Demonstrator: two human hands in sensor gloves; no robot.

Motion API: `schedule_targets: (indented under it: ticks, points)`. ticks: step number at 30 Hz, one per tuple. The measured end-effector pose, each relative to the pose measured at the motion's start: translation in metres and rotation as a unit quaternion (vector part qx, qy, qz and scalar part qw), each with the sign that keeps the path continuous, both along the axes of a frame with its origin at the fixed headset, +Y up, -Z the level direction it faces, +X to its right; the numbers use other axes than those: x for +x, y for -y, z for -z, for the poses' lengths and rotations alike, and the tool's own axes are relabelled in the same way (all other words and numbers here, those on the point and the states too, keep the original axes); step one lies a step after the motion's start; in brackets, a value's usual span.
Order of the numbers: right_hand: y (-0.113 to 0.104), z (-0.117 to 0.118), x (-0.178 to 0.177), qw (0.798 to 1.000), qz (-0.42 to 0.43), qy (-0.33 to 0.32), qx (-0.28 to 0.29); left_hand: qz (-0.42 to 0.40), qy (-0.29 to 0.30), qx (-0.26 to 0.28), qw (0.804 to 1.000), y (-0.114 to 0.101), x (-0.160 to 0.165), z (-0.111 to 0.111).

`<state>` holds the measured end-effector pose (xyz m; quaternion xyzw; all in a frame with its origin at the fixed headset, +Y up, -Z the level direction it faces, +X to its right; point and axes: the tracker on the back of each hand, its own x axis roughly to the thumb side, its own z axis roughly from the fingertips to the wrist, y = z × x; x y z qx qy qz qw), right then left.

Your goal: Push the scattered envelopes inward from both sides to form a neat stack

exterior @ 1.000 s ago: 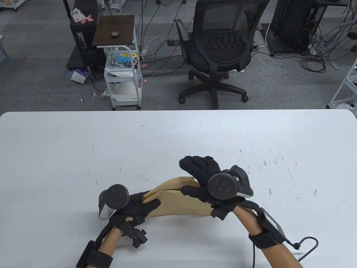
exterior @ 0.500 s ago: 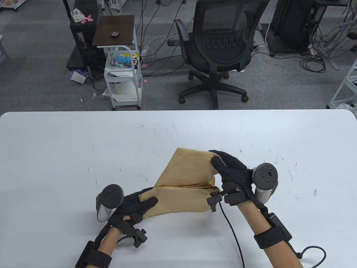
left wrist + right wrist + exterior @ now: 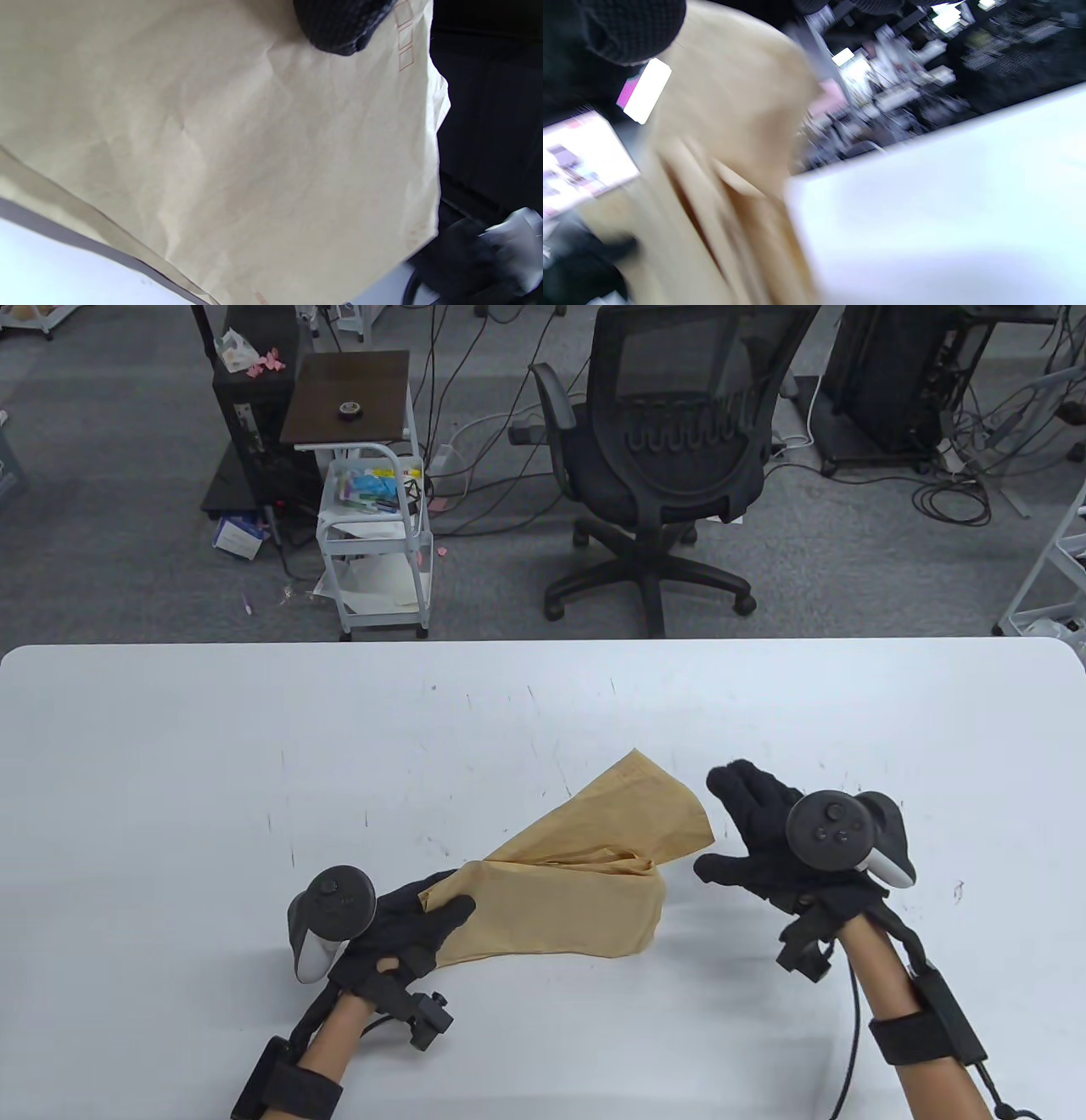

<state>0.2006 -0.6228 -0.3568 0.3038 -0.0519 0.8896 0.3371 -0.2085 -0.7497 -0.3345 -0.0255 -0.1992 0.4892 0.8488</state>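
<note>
Several tan envelopes [image 3: 560, 908] lie bunched on the white table [image 3: 170, 780] near its front edge; one of them [image 3: 645, 814] fans out up and to the right. My left hand [image 3: 424, 920] grips the bunch's left end, thumb on top. The envelopes fill the left wrist view [image 3: 237, 161], with a gloved fingertip [image 3: 339, 25] on them. My right hand [image 3: 751, 840] is spread open just right of the envelopes and touches none of them. The right wrist view is blurred and shows the tan envelopes [image 3: 721, 182] to the left.
A black office chair [image 3: 670, 458] and a small white cart [image 3: 377, 534] stand on the floor beyond the table's far edge. Cables run from both wrists over the table's front edge.
My right hand let go of the lifted envelope and moved right, opening its fingers. That envelope dropped lower and fanned out to the right. My left hand kept its grip.
</note>
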Motion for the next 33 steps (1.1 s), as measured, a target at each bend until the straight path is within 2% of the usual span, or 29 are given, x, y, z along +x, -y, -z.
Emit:
schedule_targets:
  ticks: [2, 3, 4, 5, 7, 8, 9, 10, 11, 13, 14, 15, 17, 20, 23, 26, 28, 33]
  points:
    - [-0.026, -0.013, -0.035, 0.999, -0.025, -0.018, 0.036, 0.003, -0.008, 0.005, 1.000, -0.001, 0.000, -0.002]
    - [-0.038, -0.019, -0.061, 0.991, -0.080, -0.033, 0.098, 0.006, -0.007, 0.009, 1.000, -0.001, 0.001, -0.003]
    - [-0.043, -0.024, -0.078, 0.981, -0.128, -0.042, 0.137, 0.006, -0.005, 0.013, 1.000, -0.001, 0.002, -0.003]
    - [-0.048, -0.031, -0.108, 0.959, -0.212, -0.052, 0.183, 0.009, -0.006, 0.015, 1.000, -0.001, 0.002, -0.004]
    - [-0.046, -0.041, -0.159, 0.902, -0.358, -0.037, 0.239, 0.011, -0.008, 0.019, 1.000, -0.001, 0.003, -0.005]
    - [-0.042, -0.041, -0.178, 0.876, -0.405, -0.043, 0.257, 0.011, -0.009, 0.020, 1.000, -0.001, 0.003, -0.005]
    - [-0.037, -0.037, -0.193, 0.855, -0.450, -0.063, 0.249, 0.010, -0.010, 0.020, 1.000, 0.000, 0.003, -0.006]
    - [-0.029, -0.032, -0.208, 0.839, -0.503, -0.062, 0.198, 0.007, -0.009, 0.020, 1.000, 0.000, 0.003, -0.006]
    - [-0.023, -0.028, -0.214, 0.836, -0.520, -0.064, 0.160, 0.004, -0.010, 0.021, 1.000, 0.001, 0.003, -0.007]
    - [-0.009, -0.018, -0.214, 0.841, -0.531, -0.067, 0.079, -0.001, -0.009, 0.020, 1.000, 0.003, 0.002, -0.009]
    - [-0.004, -0.015, -0.210, 0.849, -0.519, -0.063, 0.074, -0.005, -0.008, 0.019, 1.000, 0.003, 0.002, -0.009]
    - [0.000, -0.013, -0.204, 0.856, -0.507, -0.060, 0.078, -0.006, -0.009, 0.017, 1.000, 0.004, 0.002, -0.009]
    - [0.010, -0.014, -0.184, 0.872, -0.466, -0.053, 0.138, -0.006, -0.005, 0.016, 1.000, 0.003, 0.003, -0.008]
    - [0.020, -0.015, -0.166, 0.876, -0.450, -0.032, 0.171, -0.007, 0.002, 0.006, 1.000, 0.005, 0.004, -0.005]
    - [0.030, -0.010, -0.157, 0.880, -0.451, -0.033, 0.146, -0.025, 0.028, -0.013, 0.999, 0.008, 0.004, -0.003]
    - [0.035, 0.002, -0.158, 0.915, -0.378, -0.034, 0.137, -0.014, 0.041, -0.011, 0.999, 0.009, 0.004, -0.003]
    - [0.033, 0.005, -0.163, 0.927, -0.347, -0.032, 0.138, -0.003, 0.041, -0.004, 0.999, 0.009, 0.003, -0.002]
    - [0.032, -0.002, -0.167, 0.931, -0.323, -0.048, 0.165, 0.000, 0.035, -0.003, 0.999, 0.010, -0.001, -0.002]
